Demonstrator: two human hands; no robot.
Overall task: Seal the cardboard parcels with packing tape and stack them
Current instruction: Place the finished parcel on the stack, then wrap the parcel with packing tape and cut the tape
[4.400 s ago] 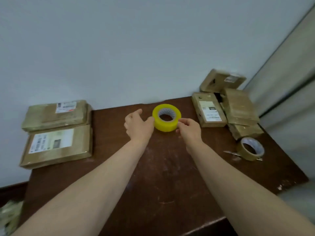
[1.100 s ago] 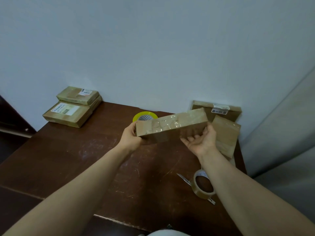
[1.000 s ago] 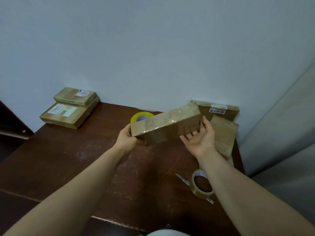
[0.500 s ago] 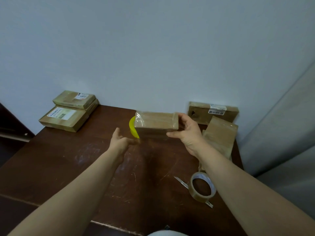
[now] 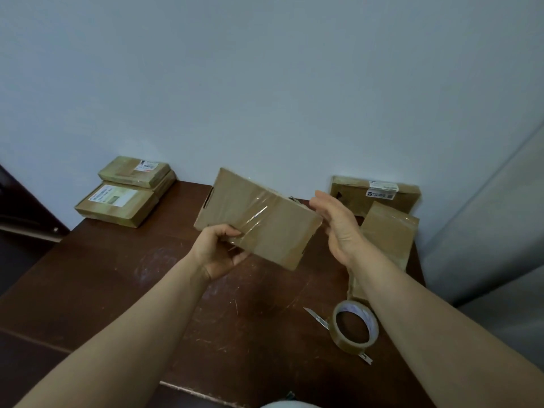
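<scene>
The left hand (image 5: pixel 219 251) pinches the taped parcel (image 5: pixel 265 219) at its near edge; the straight-fingered right hand (image 5: pixel 338 228) perhaps touches its corner.

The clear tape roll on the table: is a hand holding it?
No, the clear tape roll lies untouched on the table, while the left hand grips a parcel.

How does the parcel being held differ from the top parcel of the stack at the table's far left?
The held parcel is off the table and tilted, gripped at its lower edge by the left hand; the top stacked parcel lies flat on a larger parcel. The held parcel's facing side shows glossy tape and no label; the top stacked parcel shows a white label. Both are flat brown cardboard.
</scene>
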